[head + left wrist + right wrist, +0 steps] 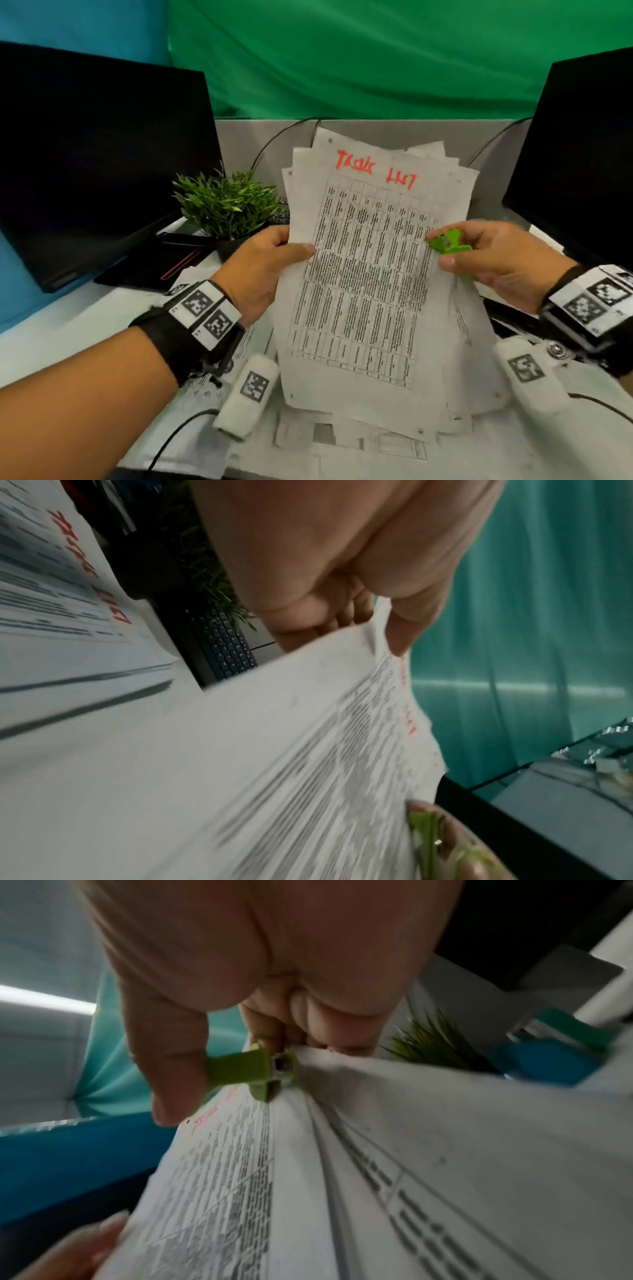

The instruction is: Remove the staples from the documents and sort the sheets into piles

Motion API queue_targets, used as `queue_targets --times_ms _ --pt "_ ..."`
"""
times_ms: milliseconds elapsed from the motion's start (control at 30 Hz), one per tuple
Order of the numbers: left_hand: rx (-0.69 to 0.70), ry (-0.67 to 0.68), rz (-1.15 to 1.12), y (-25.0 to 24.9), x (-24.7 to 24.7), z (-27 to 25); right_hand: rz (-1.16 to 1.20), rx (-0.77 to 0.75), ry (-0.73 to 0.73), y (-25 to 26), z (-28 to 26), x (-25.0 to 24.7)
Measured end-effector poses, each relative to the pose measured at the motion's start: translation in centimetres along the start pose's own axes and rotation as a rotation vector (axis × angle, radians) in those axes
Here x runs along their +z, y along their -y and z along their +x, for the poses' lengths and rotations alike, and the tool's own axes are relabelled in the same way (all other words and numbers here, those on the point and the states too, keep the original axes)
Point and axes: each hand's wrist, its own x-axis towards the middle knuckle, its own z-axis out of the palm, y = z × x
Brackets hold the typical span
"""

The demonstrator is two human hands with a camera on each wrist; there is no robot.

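I hold a sheaf of printed sheets (370,267) upright above the desk; the top sheet bears a table and red handwriting. My left hand (274,260) pinches the sheaf's left edge, thumb on the front (400,631), fingers behind. My right hand (479,260) grips a green staple remover (448,241) against the right edge and also pinches the paper there (342,1123). The remover (250,1069) shows between thumb and fingers in the right wrist view. No staple is visible.
Loose printed sheets (359,435) cover the white desk (68,325) under my hands. A small potted plant (227,205) stands left of the sheaf. Dark monitors stand at left (96,154) and right (582,164). A keyboard (226,645) lies behind the papers.
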Motion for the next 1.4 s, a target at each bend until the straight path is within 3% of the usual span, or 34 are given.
queue_targets --times_ms 133,233,400,467,600,667,733,867,1000,1400 --pt "-0.009 -0.044 -0.098 -0.9 0.7 0.7 -0.35 0.045 0.057 2.1 0.1 -0.6" --pt "-0.054 -0.095 -0.135 0.1 1.6 0.6 -0.526 0.065 -0.001 2.8 0.2 0.0" --pt "-0.114 -0.183 -0.165 2.0 1.9 0.3 -0.822 -0.05 -0.534 3.6 0.1 1.9" --pt "-0.104 -0.175 -0.182 2.0 2.5 -0.1 -0.807 -0.071 -0.484 3.8 -0.2 3.4" --pt "-0.08 -0.171 -0.149 2.3 3.4 -0.1 -0.936 -0.046 -0.05 3.8 -0.7 7.6" --pt "-0.063 -0.177 -0.102 2.1 4.0 -0.3 -1.041 -0.107 0.044 3.5 -0.7 9.4" --pt "-0.062 -0.176 -0.064 2.0 4.3 -0.3 -1.093 -0.184 0.012 3.1 -0.5 10.6" --pt "-0.017 -0.157 -0.076 1.8 4.6 -0.7 -1.003 -0.36 -0.219 2.7 -0.1 11.8" --pt "-0.009 -0.125 -0.091 2.2 4.5 -0.7 -1.037 -0.44 -0.269 2.4 0.1 12.1" --pt "0.024 -0.094 -0.063 2.4 4.8 -0.5 -1.142 -0.323 -0.252 2.4 0.7 12.1"
